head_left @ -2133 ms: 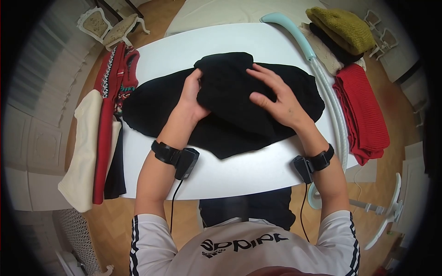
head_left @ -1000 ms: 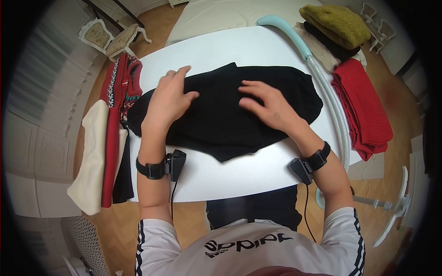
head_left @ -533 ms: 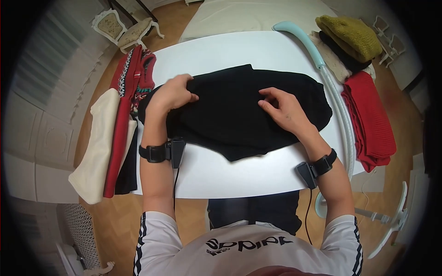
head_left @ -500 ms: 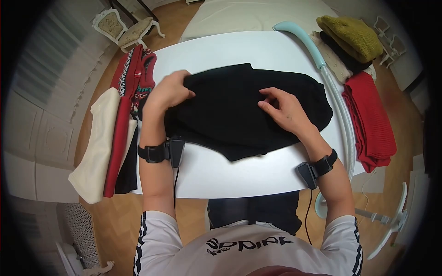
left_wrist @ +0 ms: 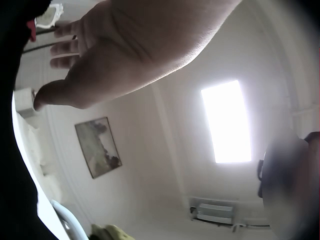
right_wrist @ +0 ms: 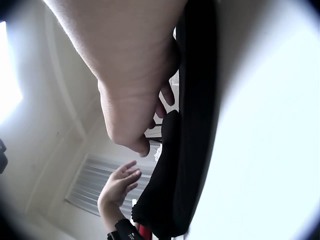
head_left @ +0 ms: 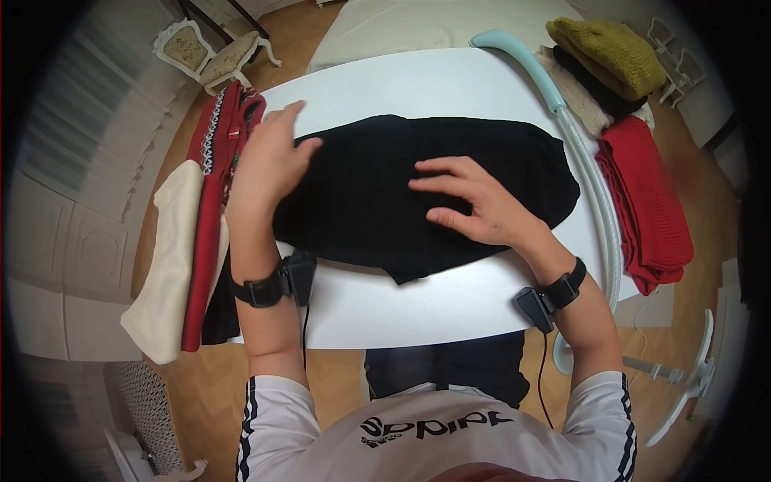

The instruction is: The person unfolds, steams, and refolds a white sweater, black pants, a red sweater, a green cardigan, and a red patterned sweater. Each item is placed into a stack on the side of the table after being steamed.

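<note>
A black garment [head_left: 353,193] lies folded flat across the white table [head_left: 361,313] in the head view. My left hand [head_left: 269,165] is at its left end, fingers extended and thumb apart, gripping nothing. The left wrist view shows that left hand [left_wrist: 110,55] with its fingers spread. My right hand [head_left: 478,201] is over the right half of the garment, its fingers loosely bent and holding nothing. In the right wrist view, the black cloth [right_wrist: 165,185] has a raised fold on the side toward the left hand.
Folded red patterned and cream knitwear [head_left: 165,265] lies along the table's left edge. On the right are a folded red knit [head_left: 642,201] and a stack topped by a mustard sweater [head_left: 610,52]. A pale blue steamer handle [head_left: 522,60] with its hose curves down the right side.
The left hand let go of the lifted black cloth, which was laid down. Later the garment's left end moved inward to the right. The left hand is now spread out; the right hand shifted slightly left.
</note>
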Demonstrator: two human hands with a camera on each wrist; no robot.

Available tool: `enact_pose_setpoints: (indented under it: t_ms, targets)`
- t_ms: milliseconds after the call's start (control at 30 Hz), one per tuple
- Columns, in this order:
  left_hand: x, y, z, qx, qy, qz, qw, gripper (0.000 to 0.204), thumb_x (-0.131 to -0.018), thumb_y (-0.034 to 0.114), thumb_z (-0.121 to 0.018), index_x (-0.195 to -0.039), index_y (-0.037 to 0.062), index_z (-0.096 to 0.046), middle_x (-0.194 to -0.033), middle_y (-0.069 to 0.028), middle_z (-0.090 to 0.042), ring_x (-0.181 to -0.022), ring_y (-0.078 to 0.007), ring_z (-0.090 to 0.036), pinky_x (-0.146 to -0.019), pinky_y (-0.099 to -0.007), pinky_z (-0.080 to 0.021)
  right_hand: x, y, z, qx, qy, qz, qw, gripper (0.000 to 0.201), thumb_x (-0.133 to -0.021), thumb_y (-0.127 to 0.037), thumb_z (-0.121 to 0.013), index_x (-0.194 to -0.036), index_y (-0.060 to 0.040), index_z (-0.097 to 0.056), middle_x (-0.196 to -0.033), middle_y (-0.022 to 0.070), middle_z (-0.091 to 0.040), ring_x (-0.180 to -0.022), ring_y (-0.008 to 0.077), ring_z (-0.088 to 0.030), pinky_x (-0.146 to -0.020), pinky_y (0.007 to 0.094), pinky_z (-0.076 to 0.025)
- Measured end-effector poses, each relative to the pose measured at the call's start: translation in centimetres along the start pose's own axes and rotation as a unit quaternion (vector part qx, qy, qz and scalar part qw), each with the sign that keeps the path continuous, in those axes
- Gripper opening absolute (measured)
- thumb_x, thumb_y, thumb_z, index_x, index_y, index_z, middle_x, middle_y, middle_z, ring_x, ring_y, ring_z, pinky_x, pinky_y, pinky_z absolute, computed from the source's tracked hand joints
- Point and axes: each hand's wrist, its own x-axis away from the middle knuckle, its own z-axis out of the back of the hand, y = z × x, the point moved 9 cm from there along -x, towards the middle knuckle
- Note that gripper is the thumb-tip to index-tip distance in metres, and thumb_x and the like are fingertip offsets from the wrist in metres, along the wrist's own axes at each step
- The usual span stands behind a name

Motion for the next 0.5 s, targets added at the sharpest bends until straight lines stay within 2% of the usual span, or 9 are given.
enact_pose_setpoints:
  t_ms: [67, 133, 200, 233, 300, 333, 400, 467, 500]
  targets:
    - [1.3, 5.6, -0.9, 0.134, -0.024, -0.129, 0.982, 0.059, -0.09, 0.025, -0.076, -0.141, 0.0018, -0.056, -0.131, -0.0237, -0.063, -0.123, -0.041, -0.06, -0.106, -0.043, -0.048, 0.7, 0.8, -2.6, 0.103, -0.114, 0.007, 0.988, 0.048, -0.092, -0.028, -0.076, -0.136, -0.0108, -0.067, -0.148, 0.0139, -0.056, -0.139, 0.0328, -0.049, -0.114, 0.0446, -0.042]
    - [2.8, 9.7, -4.2, 0.203, -0.17, -0.19, 0.945, 0.062, -0.091, 0.026, -0.076, -0.144, 0.0033, -0.054, -0.139, -0.0225, -0.061, -0.129, -0.0389, -0.058, -0.108, -0.0412, -0.047, 0.7, 0.4, -1.8, 0.114, -0.084, 0.035, 0.989, 0.042, -0.093, -0.025, -0.074, -0.131, -0.009, -0.07, -0.143, 0.0141, -0.062, -0.134, 0.0337, -0.055, -0.111, 0.0441, -0.045]
    - [4.4, 11.8, -7.5, 0.165, -0.293, -0.196, 0.921, 0.068, -0.089, 0.029, -0.078, -0.147, 0.0046, -0.053, -0.141, -0.024, -0.059, -0.132, -0.0392, -0.056, -0.11, -0.0411, -0.046, -0.1, 1.2, 1.5, 0.075, 0.017, -0.012, 0.997, 0.033, -0.093, -0.023, -0.074, -0.122, -0.0058, -0.073, -0.128, 0.0142, -0.07, -0.12, 0.0335, -0.064, -0.103, 0.0427, -0.05]
    - [4.9, 12.0, -8.5, 0.122, -0.291, -0.187, 0.93, 0.071, -0.087, 0.03, -0.08, -0.148, 0.0056, -0.053, -0.143, -0.0239, -0.056, -0.133, -0.0391, -0.055, -0.111, -0.0413, -0.046, -0.1, 1.0, 4.2, 0.124, 0.121, -0.016, 0.985, 0.025, -0.091, -0.023, -0.073, -0.106, -0.0026, -0.076, -0.108, 0.0156, -0.075, -0.103, 0.0371, -0.069, -0.093, 0.0438, -0.054]
    - [5.6, 12.4, -9.6, 0.045, -0.29, -0.171, 0.94, 0.077, -0.083, 0.032, -0.084, -0.149, 0.009, -0.052, -0.15, -0.0228, -0.049, -0.138, -0.0386, -0.05, -0.114, -0.0421, -0.045, 1.2, 2.6, 8.5, 0.273, 0.224, -0.075, 0.932, 0.022, -0.091, -0.02, -0.071, -0.105, -0.0025, -0.075, -0.105, 0.0173, -0.075, -0.1, 0.0372, -0.069, -0.09, 0.0456, -0.054]
    - [5.6, 12.6, -9.7, 0.047, -0.289, -0.17, 0.941, 0.077, -0.083, 0.032, -0.084, -0.149, 0.009, -0.052, -0.15, -0.0228, -0.049, -0.138, -0.0386, -0.05, -0.114, -0.0421, -0.045, 2.2, 3.8, 10.2, 0.367, 0.232, -0.144, 0.889, 0.027, -0.091, -0.022, -0.072, -0.109, -0.0023, -0.074, -0.107, 0.0189, -0.073, -0.099, 0.0389, -0.068, -0.09, 0.0469, -0.054]
    - [5.7, 12.4, -10.0, 0.031, -0.292, -0.167, 0.941, 0.08, -0.08, 0.033, -0.086, -0.149, 0.0098, -0.053, -0.15, -0.0221, -0.049, -0.138, -0.0377, -0.049, -0.114, -0.0429, -0.046, 4.1, 5.8, 12.7, 0.454, 0.206, -0.265, 0.825, 0.044, -0.089, -0.035, -0.075, -0.116, -0.0004, -0.07, -0.109, 0.0228, -0.071, -0.1, 0.0393, -0.068, -0.087, 0.0497, -0.055]
    - [5.4, 12.2, -10.0, 0.039, -0.294, -0.165, 0.941, 0.081, -0.079, 0.033, -0.087, -0.149, 0.01, -0.053, -0.149, -0.0222, -0.049, -0.138, -0.0377, -0.05, -0.114, -0.0432, -0.046, 5.9, 8.1, 13.6, 0.456, 0.105, -0.427, 0.774, 0.057, -0.089, -0.046, -0.075, -0.121, 0.0002, -0.066, -0.108, 0.0269, -0.071, -0.103, 0.0395, -0.07, -0.087, 0.0504, -0.056]
    - [5.3, 12.2, -10.1, 0.044, -0.297, -0.168, 0.939, 0.083, -0.078, 0.033, -0.088, -0.149, 0.0103, -0.053, -0.148, -0.0223, -0.05, -0.137, -0.0377, -0.05, -0.113, -0.0435, -0.046, 5.7, 7.4, 14.0, 0.458, 0.103, -0.423, 0.775, 0.057, -0.089, -0.046, -0.075, -0.121, 0.0002, -0.066, -0.108, 0.0269, -0.071, -0.103, 0.0395, -0.07, -0.087, 0.0504, -0.056]
